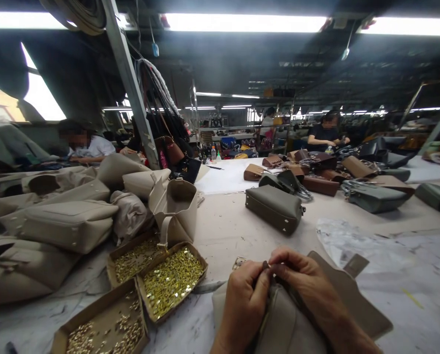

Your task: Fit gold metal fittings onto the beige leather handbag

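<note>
the left hand (pixel 244 302) and right hand (pixel 308 280) meet fingertip to fingertip at the top edge of a taupe bag (pixel 290 319) lying at the near edge of the surface (pixel 227 221), both pinching something small and dark there. it looks best to keep the bag pressed flat and the pinch tight. just left sit cardboard trays of brass fittings (pixel 170 280). farther off lie an olive bag (pixel 275 206) and stacked beige bags (pixel 65 221).

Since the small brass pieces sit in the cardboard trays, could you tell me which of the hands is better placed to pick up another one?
Probably the left hand: the trays of brass hardware lie on its side, close by. The right hand sits farther off, over the grey bag both hands pinch.
</note>
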`<state>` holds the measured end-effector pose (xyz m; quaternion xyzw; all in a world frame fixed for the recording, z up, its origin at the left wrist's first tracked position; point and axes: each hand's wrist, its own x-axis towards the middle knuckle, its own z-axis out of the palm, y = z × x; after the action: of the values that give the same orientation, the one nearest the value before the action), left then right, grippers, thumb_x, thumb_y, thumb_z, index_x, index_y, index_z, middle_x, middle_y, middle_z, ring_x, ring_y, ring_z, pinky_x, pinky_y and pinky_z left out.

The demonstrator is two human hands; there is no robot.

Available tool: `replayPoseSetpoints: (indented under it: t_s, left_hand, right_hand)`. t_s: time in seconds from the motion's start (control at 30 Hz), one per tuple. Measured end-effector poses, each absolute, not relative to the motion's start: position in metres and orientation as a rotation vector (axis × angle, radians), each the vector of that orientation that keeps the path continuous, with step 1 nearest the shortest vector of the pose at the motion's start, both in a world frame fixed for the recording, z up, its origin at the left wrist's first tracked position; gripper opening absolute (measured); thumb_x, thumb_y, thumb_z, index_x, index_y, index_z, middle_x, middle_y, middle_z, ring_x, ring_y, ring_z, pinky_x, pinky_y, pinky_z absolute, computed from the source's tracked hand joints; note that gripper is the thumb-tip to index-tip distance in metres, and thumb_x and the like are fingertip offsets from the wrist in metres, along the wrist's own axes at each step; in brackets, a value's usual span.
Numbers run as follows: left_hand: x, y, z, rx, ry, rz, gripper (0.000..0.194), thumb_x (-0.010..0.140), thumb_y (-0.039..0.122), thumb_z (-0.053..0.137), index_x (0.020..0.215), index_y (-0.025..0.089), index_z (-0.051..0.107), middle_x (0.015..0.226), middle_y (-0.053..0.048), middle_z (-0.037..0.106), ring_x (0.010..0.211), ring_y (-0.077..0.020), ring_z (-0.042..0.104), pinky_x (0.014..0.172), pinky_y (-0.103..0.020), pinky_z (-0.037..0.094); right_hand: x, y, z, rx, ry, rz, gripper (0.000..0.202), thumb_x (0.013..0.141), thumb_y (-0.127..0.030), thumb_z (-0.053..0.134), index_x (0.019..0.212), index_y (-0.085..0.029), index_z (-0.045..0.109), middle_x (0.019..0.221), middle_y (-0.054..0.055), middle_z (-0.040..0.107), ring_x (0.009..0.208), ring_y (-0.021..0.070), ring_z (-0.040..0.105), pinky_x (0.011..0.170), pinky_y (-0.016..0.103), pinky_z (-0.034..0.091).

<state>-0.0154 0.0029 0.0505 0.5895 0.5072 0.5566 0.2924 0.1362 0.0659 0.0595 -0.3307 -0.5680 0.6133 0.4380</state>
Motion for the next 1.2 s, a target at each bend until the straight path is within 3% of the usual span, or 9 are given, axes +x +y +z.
replayPoseSetpoints:
  t_s: [0.13, 0.37, 0.8, 1.2]
  left_hand:
    - [-0.013, 0.004, 0.049, 1.587, 1.396, 1.454, 0.031, 0.100, 0.032, 0.054, 0.077, 0.017, 0.069, 0.077, -0.005, 0.069, 0.075, -0.0185, 0.058, 0.070, -0.029, 0.039]
    - [-0.013, 0.003, 0.048, 1.605, 1.386, 1.465, 0.029, 0.099, 0.029, 0.053, 0.080, 0.017, 0.072, 0.079, -0.005, 0.071, 0.075, -0.0189, 0.061, 0.069, -0.029, 0.039]
    - [-0.012, 0.003, 0.045, 1.736, 1.424, 1.483, 0.024, 0.101, 0.022, 0.052, 0.092, 0.019, 0.074, 0.084, -0.005, 0.072, 0.080, -0.0193, 0.064, 0.072, -0.028, 0.042]
    - [-0.010, 0.004, 0.036, 2.042, 1.490, 1.583, 0.024, 0.099, 0.012, 0.047, 0.082, 0.018, 0.063, 0.079, -0.005, 0.066, 0.077, -0.0186, 0.062, 0.070, -0.028, 0.043]
  right_hand:
    - [0.135, 0.068, 0.055, -0.795, -1.277, 1.662, 0.026, 0.067, -0.038, 0.096, 0.079, -0.021, 0.081, 0.087, 0.004, 0.073, 0.083, 0.0187, 0.063, 0.077, 0.025, 0.052]
    - [0.134, 0.067, 0.059, -0.842, -1.253, 1.696, 0.029, 0.063, -0.040, 0.098, 0.079, -0.020, 0.083, 0.080, 0.005, 0.074, 0.074, 0.0187, 0.063, 0.070, 0.026, 0.053]
    - [0.136, 0.067, 0.059, -0.812, -1.303, 1.683, 0.025, 0.068, -0.037, 0.096, 0.081, -0.022, 0.081, 0.082, 0.002, 0.073, 0.080, 0.0173, 0.062, 0.076, 0.023, 0.051]
    - [0.142, 0.063, 0.059, -0.907, -1.488, 1.483, 0.027, 0.077, -0.042, 0.088, 0.091, -0.022, 0.076, 0.086, 0.000, 0.071, 0.084, 0.0190, 0.062, 0.077, 0.025, 0.050]
